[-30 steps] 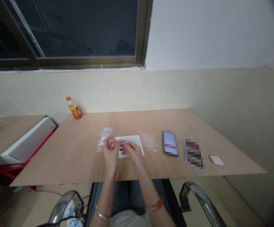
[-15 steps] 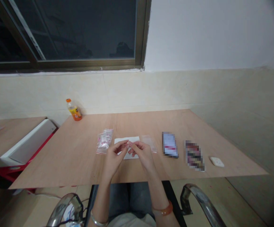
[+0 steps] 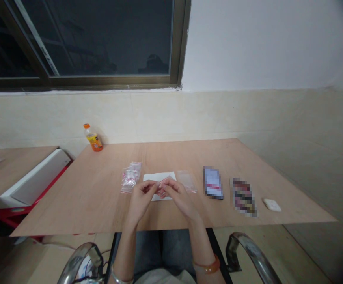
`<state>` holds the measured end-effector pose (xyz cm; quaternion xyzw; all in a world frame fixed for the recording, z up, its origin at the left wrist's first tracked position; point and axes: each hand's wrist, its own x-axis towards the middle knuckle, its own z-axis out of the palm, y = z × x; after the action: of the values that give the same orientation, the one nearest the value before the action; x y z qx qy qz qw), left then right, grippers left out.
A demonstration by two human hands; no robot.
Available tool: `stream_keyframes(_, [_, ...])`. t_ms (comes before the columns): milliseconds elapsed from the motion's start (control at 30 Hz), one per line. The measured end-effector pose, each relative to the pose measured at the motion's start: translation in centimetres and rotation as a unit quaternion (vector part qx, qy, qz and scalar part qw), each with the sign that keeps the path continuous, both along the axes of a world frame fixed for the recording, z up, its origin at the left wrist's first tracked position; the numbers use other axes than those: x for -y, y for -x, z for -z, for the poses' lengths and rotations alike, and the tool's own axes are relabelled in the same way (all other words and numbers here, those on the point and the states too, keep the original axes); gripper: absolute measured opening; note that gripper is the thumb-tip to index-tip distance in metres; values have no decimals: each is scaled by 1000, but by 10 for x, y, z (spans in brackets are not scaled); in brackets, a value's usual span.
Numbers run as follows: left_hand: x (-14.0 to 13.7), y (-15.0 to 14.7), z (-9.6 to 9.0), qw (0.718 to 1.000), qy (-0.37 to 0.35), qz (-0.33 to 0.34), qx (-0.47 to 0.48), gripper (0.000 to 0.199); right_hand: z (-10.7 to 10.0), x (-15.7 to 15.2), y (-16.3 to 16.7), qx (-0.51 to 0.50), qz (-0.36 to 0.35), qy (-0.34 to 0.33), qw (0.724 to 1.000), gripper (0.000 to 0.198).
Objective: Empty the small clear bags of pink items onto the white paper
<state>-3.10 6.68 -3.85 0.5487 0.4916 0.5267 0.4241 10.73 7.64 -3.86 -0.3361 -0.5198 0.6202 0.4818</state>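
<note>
Hands (image 3: pixel 143 196) together over white sheet (image 3: pixel 154 176)

1. The left forearm (image 3: pixel 127 246) enters from 7 o'clock, slanting toward 1.
2. The right forearm (image 3: pixel 201 240) enters from 5 o'clock, slanting toward 11.
3. The left hand (image 3: pixel 140 198) and right hand (image 3: pixel 183 198) meet near 6 o'clock, fingers bent inward.
4. Fingertips (image 3: pixel 157 185) cluster closely; their exact grip is unclear.

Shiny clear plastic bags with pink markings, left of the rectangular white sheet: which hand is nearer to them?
Left. The left hand is just right of the bags, slightly lower in the picture; the right hand is farther right, near the right edge of the white sheet.
</note>
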Motion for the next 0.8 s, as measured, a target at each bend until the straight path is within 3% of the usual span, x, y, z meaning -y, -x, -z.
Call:
stream_keyframes(133, [2, -2, -2, 999, -24, 15, -32, 21, 1, 0, 2, -22, 24, 31, 999, 17])
stream_keyframes(333, [2, -2, 2, 993, -30, 54, -100, 19, 13, -3, 3, 27, 20, 22, 999, 22])
stream_keyframes(467, [2, -4, 5, 994, -29, 26, -105, 23, 18, -4, 8, 31, 28, 22, 999, 30])
stream_keyframes(800, [4, -20, 14, 984, -46, -94, -143, 20, 12, 0, 17, 73, 83, -64, 992, 26])
